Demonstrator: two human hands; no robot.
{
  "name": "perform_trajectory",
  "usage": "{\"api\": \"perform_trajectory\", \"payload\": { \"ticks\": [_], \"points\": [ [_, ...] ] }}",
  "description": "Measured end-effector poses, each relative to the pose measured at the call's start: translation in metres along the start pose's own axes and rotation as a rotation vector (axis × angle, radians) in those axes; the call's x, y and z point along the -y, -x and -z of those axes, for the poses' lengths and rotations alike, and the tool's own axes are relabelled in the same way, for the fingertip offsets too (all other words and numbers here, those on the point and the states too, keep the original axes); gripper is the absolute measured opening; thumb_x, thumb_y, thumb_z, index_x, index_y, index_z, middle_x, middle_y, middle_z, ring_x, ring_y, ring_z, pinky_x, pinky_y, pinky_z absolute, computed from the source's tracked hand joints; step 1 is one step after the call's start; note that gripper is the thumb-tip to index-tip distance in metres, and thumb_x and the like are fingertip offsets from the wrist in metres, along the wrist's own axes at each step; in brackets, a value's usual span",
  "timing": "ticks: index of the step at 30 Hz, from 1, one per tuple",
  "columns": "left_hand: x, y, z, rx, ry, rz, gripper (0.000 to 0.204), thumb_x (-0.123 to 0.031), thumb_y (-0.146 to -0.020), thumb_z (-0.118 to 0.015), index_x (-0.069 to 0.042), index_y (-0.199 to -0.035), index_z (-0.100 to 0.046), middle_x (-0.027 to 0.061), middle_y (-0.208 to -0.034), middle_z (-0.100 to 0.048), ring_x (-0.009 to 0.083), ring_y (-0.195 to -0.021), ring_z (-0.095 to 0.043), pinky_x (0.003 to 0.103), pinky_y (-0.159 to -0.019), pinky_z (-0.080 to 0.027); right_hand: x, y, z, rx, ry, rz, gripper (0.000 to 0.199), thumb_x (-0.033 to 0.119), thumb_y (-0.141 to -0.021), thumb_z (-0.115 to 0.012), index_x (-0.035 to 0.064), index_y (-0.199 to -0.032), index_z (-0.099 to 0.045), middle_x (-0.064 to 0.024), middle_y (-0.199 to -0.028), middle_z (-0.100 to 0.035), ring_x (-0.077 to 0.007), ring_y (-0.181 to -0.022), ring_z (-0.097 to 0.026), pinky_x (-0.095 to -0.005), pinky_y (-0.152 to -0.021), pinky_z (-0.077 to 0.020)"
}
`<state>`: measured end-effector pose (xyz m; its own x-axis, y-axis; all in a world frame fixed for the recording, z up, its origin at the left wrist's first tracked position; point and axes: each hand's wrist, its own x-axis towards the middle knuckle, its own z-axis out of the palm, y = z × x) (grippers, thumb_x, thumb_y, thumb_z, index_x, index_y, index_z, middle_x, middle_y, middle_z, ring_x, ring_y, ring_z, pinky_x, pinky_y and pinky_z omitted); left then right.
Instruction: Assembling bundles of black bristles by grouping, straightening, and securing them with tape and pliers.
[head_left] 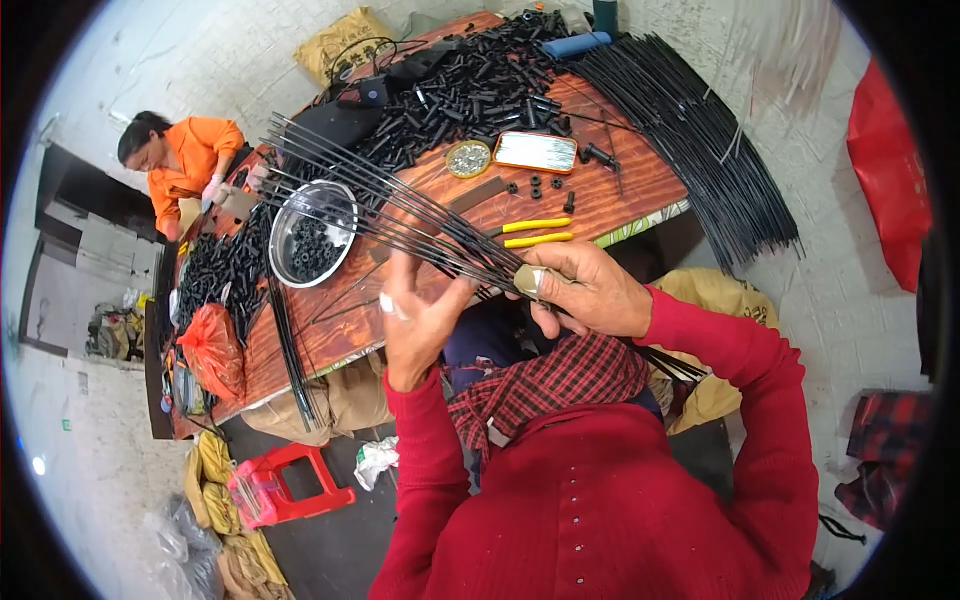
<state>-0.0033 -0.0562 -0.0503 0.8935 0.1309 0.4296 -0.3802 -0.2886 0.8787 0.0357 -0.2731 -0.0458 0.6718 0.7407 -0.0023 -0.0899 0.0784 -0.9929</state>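
Black rods (400,205) are held as a fanned bundle above the near edge of the table (620,195); the far ends spread up and to the left over a metal bowl (312,232), and the near ends converge at the right hand (585,290). The right hand is closed around the gathered ends, with a taped thumb pressed on top of them. The left hand (420,320) is raised just beside the bundle, its fingers (400,272) partly open and touching the rods from below; a firm grasp cannot be confirmed. The bowl is filled with small black sleeves. Yellow-handled pliers (535,232) lie on the table just beyond the right hand. A heap of black tubes (470,85) covers the far part of the table, and a large sheaf of long black rods (690,140) hangs over its right edge. A person in orange (185,165) is seated at the far left corner.
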Motion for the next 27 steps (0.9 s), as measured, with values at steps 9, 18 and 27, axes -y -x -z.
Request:
{"api": "perform_trajectory", "payload": {
  "ticks": [9,18,27],
  "points": [
    [0.005,0.003,-0.02,0.06,0.351,0.028,0.036,-0.003,-0.102,-0.048,0.005,-0.137,-0.05,0.0168,-0.12,-0.068,0.0176,-0.102,-0.066,0.028,-0.086,-0.054,0.016,0.011,-0.007,0.094,-0.048,-0.047,0.035,0.03,-0.107,-0.043,-0.0004,-0.114,-0.058,-0.0049,-0.069,-0.063,-0.0041,-0.044,-0.047,-0.0176,-0.043,-0.0371],
    [0.002,0.015,-0.03,0.1,0.201,-0.034,0.042,-0.003,-0.101,-0.049,0.003,-0.142,-0.047,0.0101,-0.104,-0.069,0.0123,-0.084,-0.064,0.026,-0.075,-0.053,0.02,0.021,-0.003,0.168,-0.148,-0.198,0.04,0.033,-0.108,-0.036,-0.0008,-0.124,-0.053,-0.013,-0.077,-0.068,-0.0161,-0.057,-0.066,-0.0247,-0.053,-0.0544],
    [-0.01,0.035,-0.036,0.054,0.327,0.033,0.048,0.0,-0.098,-0.051,0.002,-0.146,-0.044,0.015,-0.118,-0.068,0.0161,-0.095,-0.067,0.029,-0.083,-0.054,0.02,0.031,-0.012,0.202,-0.149,-0.257,0.042,0.03,-0.108,-0.031,-0.002,-0.125,-0.052,-0.0184,-0.088,-0.071,-0.0204,-0.061,-0.07,-0.0278,-0.056,-0.057]
  ]
}}
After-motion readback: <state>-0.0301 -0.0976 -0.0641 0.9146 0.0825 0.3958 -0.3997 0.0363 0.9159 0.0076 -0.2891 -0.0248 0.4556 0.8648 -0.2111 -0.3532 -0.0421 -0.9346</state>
